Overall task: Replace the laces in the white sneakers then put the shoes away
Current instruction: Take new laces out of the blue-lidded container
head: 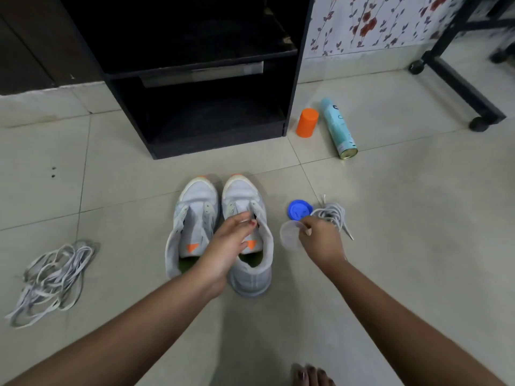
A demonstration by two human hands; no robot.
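My toes (312,374) at bottom edge, on the tiled floor (390,218). Left hand (225,246) reaches over the right-side sneaker (250,274), fingers curled at the tongue and eyelet area; grip narrow, can't tell if it's pinching anything. Right hand (320,240) holds a small clear round container (289,235), grip closed on its rim. Both white sneakers side by side, toes pointing away, no laces in them; left-side sneaker (192,215) touching its mate. Orange triangle marks inside the collars, no readable brand. Loose pile of white laces (53,277) well to the left. Second lace bundle (333,214) just beyond my right hand, beside a blue lid (299,210). Farther: orange cap (307,122) upright, teal spray can (337,126) lying on its side, label too blurred to read. Black open shelf unit (195,107) behind the shoes.
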